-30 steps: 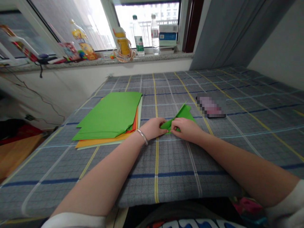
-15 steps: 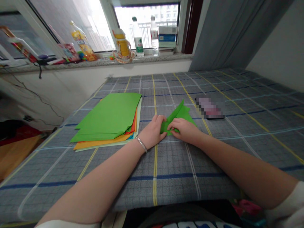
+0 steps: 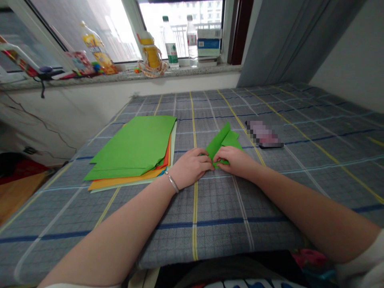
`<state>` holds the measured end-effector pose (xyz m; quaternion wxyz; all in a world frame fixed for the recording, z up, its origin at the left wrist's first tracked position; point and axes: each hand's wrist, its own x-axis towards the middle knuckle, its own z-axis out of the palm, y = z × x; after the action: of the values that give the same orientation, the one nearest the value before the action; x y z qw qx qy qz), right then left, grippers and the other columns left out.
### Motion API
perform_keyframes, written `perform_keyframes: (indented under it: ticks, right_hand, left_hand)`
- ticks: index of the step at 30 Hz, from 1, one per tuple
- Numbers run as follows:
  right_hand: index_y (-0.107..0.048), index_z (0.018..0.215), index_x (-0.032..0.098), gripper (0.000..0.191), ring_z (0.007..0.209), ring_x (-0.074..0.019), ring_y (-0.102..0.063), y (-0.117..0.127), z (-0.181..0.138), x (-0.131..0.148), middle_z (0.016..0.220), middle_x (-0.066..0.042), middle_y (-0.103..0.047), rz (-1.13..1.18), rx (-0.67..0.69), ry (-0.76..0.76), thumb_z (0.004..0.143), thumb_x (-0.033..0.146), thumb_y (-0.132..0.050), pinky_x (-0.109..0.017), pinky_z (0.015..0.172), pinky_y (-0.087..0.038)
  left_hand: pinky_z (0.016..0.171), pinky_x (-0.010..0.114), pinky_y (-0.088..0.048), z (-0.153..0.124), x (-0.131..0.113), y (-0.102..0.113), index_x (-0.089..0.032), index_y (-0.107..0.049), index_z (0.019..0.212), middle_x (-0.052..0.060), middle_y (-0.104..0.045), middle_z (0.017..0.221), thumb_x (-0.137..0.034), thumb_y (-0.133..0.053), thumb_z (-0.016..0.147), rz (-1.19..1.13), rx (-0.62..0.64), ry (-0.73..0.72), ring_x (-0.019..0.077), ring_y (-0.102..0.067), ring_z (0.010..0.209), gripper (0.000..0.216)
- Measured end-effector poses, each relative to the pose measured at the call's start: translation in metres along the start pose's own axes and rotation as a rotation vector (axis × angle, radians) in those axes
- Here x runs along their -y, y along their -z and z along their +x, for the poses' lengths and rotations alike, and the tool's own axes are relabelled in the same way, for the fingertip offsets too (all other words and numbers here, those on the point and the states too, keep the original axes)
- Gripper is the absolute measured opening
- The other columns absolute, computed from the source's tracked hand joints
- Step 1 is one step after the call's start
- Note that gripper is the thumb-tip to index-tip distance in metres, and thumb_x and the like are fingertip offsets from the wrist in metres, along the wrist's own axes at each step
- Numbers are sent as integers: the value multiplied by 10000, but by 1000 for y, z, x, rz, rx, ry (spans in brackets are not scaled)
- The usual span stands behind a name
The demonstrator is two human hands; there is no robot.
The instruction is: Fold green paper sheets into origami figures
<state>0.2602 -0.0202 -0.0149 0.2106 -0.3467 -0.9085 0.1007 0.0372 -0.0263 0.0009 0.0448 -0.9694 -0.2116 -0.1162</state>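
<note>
Head view: left hand (image 3: 192, 166) and right hand (image 3: 232, 160) both pinch the near end of a folded green paper (image 3: 223, 138) at the centre of the plaid cloth (image 3: 210, 208), its free flap rising toward 1 o'clock. A stack of coloured sheets (image 3: 135, 148) lies at 9 o'clock. The paper looks light, thin and easily creased, best held by its folded edges.

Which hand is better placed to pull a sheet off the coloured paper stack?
Probably left. The left hand lies beside the coloured paper stack; the right hand pinches the folded green paper farther off and would have to cross over.
</note>
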Motion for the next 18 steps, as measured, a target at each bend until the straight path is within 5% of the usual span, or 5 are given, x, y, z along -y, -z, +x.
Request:
perform_keyframes:
  ticks: [18]
  right_hand:
    - [-717,1000,300,292,932,-193,-606,20,-8,15,998,-2,-703,-281,146,119,840,116,-556,-306,787,-452]
  left_hand:
    - [1073,456,-371,-4,2,17,-245,-677,990,4,-718,1080,-143,-525,873,-47,161,48,256,-507,1235,217]
